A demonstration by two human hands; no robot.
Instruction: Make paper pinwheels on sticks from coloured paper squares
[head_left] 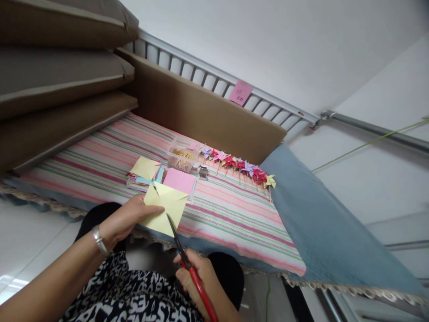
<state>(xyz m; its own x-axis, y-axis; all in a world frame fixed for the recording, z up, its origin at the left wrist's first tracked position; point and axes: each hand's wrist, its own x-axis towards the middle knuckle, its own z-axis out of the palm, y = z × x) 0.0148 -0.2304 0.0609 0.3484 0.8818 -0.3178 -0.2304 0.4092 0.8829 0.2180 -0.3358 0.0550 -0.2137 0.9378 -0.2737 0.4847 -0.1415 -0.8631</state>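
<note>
A pale yellow paper square (170,199), with slits cut in from its corners, is pinched between the thumb and fingers of my left hand (129,219). My right hand (197,273) grips red-handled scissors (194,273), whose dark blades lie over the lower corner of the square. Just beyond the paper is a stack of coloured squares (145,168) with a yellow one on top. Beside it lies a pile topped by a pink square (179,180).
A clear plastic box (182,156) holds thin sticks. Next to it is a small box of dark bits (203,173). Several paper pinwheels (231,162) on sticks line the back of the striped cloth (234,223). A cardboard panel (201,107) stands behind, and stacked cushions (63,71) rise at left.
</note>
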